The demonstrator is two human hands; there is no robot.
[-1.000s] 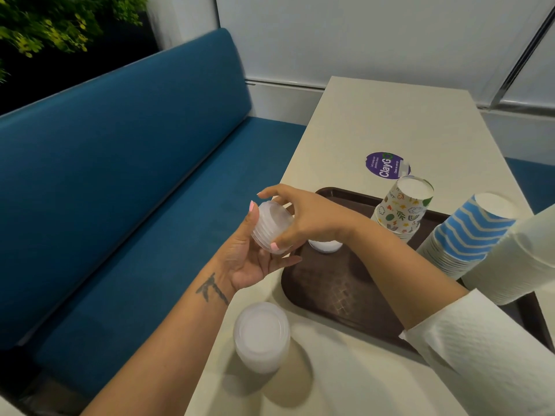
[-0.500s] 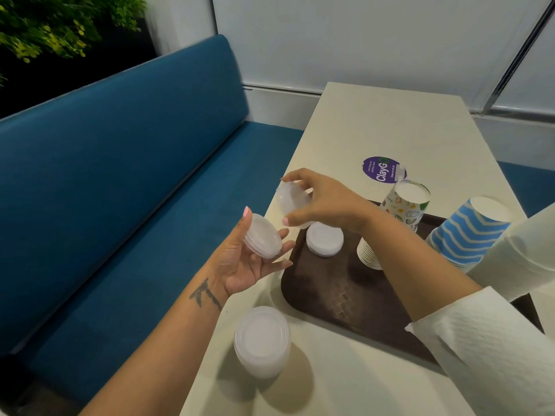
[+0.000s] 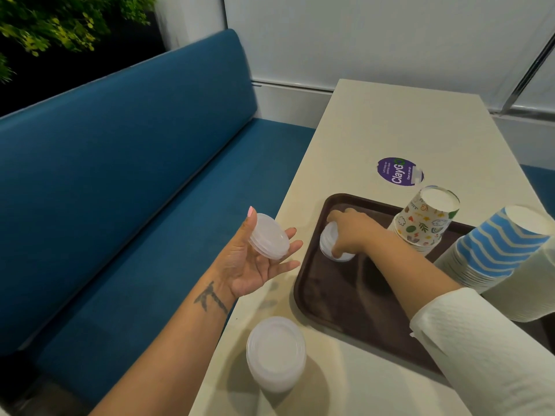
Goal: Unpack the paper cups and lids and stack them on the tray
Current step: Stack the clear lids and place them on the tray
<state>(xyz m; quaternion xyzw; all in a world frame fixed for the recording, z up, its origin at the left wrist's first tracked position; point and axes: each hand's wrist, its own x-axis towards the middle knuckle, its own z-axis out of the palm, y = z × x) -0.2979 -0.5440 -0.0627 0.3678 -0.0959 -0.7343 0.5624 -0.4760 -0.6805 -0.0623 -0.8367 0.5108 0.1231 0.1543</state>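
My left hand is palm up beside the table's left edge and holds a short stack of clear plastic lids between thumb and fingers. My right hand reaches onto the brown tray and grips a small pile of clear lids resting on the tray's far left part. Upside-down stacks of paper cups stand on the tray: a doodle-print stack, a blue-striped stack and a plain white stack at the right.
A taller stack of clear lids stands on the cream table in front of the tray. A purple round sticker lies beyond the tray. A blue bench runs along the table's left side.
My right hand took lids off the stack in my left hand, carried them right and set them down on the pile on the tray. My left hand stayed in place with fewer lids.
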